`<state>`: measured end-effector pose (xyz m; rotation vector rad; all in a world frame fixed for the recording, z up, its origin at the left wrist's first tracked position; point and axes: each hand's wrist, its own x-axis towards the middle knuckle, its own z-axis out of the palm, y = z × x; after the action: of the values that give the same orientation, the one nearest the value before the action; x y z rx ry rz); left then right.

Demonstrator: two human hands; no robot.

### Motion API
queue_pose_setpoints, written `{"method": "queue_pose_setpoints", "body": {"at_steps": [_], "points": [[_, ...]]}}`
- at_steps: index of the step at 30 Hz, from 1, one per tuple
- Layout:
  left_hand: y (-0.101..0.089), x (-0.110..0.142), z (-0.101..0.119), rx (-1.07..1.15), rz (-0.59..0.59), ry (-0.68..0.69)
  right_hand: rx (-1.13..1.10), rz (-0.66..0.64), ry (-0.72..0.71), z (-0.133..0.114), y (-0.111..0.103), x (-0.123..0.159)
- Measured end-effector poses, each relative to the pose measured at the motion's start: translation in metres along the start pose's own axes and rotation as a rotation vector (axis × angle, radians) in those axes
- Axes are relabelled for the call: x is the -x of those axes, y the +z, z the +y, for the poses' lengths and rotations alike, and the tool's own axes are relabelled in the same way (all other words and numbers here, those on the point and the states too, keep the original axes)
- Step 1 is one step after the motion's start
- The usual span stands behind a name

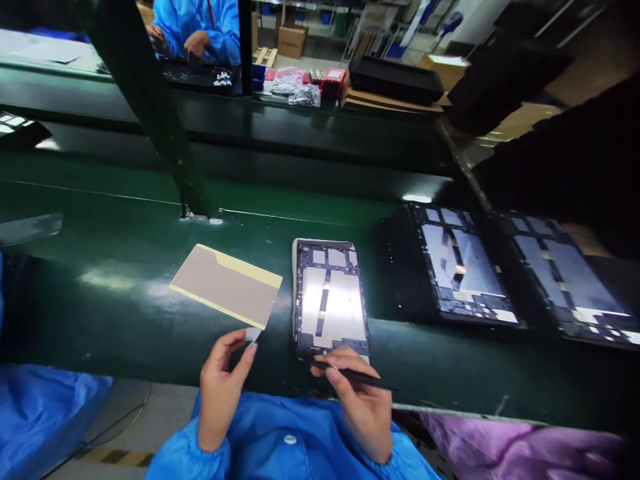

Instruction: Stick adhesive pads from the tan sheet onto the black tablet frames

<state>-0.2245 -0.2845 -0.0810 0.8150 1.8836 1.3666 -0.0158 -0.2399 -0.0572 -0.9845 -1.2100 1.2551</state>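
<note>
Now, lower centre: my left fingers pinch a grey tab; right fingers clamp a slim black tool by the opened tablet.

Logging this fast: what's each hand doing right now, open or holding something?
Left hand: closed, pinching a small whitish piece.
Right hand: closed, holding a thin dark tool.

This is an electronics workshop: opened tablet-like devices lie along a green counter, a blue-smocked co-worker opposite, a cardboard box beyond.
</note>
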Motion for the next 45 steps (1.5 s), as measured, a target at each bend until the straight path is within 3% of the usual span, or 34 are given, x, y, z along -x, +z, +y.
{"method": "queue_pose_setpoints", "body": {"at_steps": [3,4,5,7,10,12,15,27,39,45], "points": [[-0.006,-0.003,-0.001,-0.412,0.178,0.408,0.045,0.202,0.064,0.006,-0.031,0.011],[-0.003,-0.003,0.001,-0.477,0.174,0.539,0.082,0.255,0.08,0.008,-0.039,0.015],[0.004,-0.001,0.004,-0.506,0.114,0.666,0.124,0.296,0.09,0.01,-0.045,0.019],[0.023,0.003,0.012,-0.515,-0.115,0.886,0.21,0.346,0.087,0.015,-0.052,0.026],[0.057,0.007,0.02,-0.513,-0.37,1.046,0.321,0.358,0.051,0.022,-0.053,0.03],[0.074,0.006,0.019,-0.508,-0.41,1.062,0.362,0.352,0.03,0.027,-0.051,0.03],[0.084,0.001,0.014,-0.492,-0.445,1.049,0.39,0.347,-0.022,0.031,-0.049,0.028],[0.083,-0.001,0.014,-0.489,-0.455,1.053,0.464,0.302,-0.149,0.028,-0.04,0.021],[0.082,0.0,0.012,-0.514,-0.451,1.053,0.472,0.3,-0.163,0.03,-0.042,0.022],[0.081,0.0,0.01,-0.565,-0.478,1.148,0.489,0.29,-0.174,0.03,-0.042,0.022]]}}
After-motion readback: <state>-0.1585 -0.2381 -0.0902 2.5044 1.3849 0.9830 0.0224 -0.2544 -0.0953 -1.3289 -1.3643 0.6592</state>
